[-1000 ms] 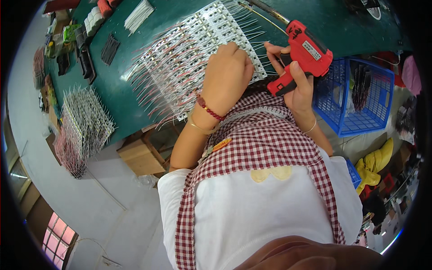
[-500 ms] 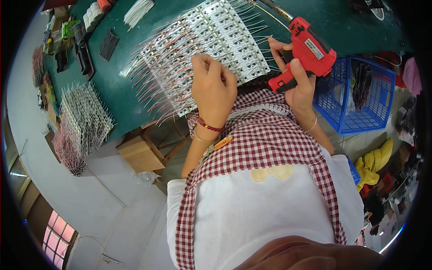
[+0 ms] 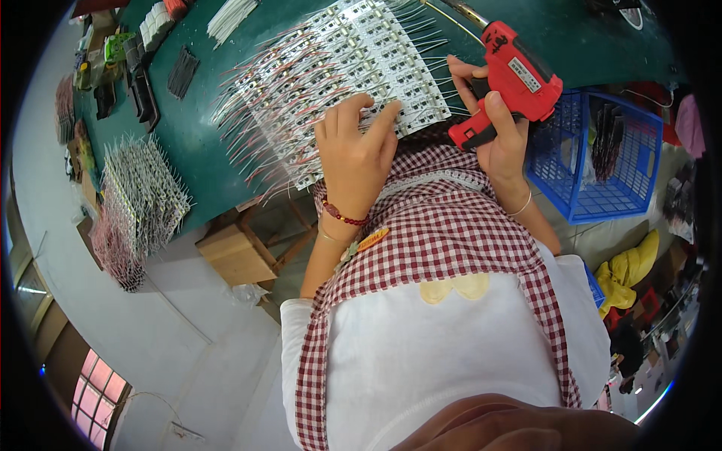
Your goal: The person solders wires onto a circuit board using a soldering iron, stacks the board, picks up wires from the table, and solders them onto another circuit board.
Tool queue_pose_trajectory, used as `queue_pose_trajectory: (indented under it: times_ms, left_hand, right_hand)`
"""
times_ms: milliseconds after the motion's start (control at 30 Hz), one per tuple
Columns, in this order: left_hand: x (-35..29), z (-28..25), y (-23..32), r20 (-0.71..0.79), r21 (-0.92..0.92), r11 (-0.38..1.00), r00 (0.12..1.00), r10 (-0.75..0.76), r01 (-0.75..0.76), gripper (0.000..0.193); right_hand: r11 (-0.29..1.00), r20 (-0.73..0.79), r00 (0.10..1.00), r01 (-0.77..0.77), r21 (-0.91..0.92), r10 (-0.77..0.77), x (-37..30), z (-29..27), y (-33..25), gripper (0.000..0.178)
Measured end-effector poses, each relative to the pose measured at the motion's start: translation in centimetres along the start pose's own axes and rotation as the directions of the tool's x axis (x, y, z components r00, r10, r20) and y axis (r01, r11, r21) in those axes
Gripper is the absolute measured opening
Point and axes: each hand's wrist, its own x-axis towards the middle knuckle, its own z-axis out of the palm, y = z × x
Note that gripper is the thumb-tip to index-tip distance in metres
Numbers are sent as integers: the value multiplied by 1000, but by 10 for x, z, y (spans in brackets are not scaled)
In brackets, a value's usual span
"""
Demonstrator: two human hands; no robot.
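A white panel of small circuit boards [image 3: 410,71] lies on the green table in front of me, with rows of red and white wires sticking out at its left and dark-tipped wires at its right. My left hand [image 3: 353,154] is over the panel's near edge, thumb and fingers apart, and I see nothing held in it. In my right hand [image 3: 502,150] is a red soldering gun [image 3: 520,75] with a metal tip and a thin brass-coloured feed tube, pointing up and away to the left. The hand wraps its handle; its forefinger is raised.
On the left table edge stands a stack of wired boards [image 3: 147,195]. Farther back lie black strips [image 3: 183,73], white wires [image 3: 231,21] and a black-handled tool [image 3: 141,94]. A blue plastic crate [image 3: 611,216] is at the right, a cardboard box [image 3: 237,252] under the table.
My left hand's fingers have spread from a bent, closer grip, and the hand has shifted slightly. The soldering gun in my right hand has barely moved.
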Motion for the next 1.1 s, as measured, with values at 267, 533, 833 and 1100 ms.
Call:
queue_pose_trajectory:
  times_ms: [267,533,833,1100]
  left_hand:
    - [-6,-17,-14,33,69,993,995,92,-95,34]
    - [25,10,21,85,-67,997,996,33,-27,18]
    - [34,15,19,220,-110,993,973,68,-44,12]
    - [0,21,18,-36,-392,906,982,-186,157,31]
  right_hand:
    - [1000,-3,1000,9,7,-9,1,0,0,26]
    - [1000,-14,1000,-10,7,10,0,3,-3,26]
    - [997,-34,999,-20,73,23,1,4,-2,29]
    - [1000,-14,1000,-8,23,8,0,2,-2,27]
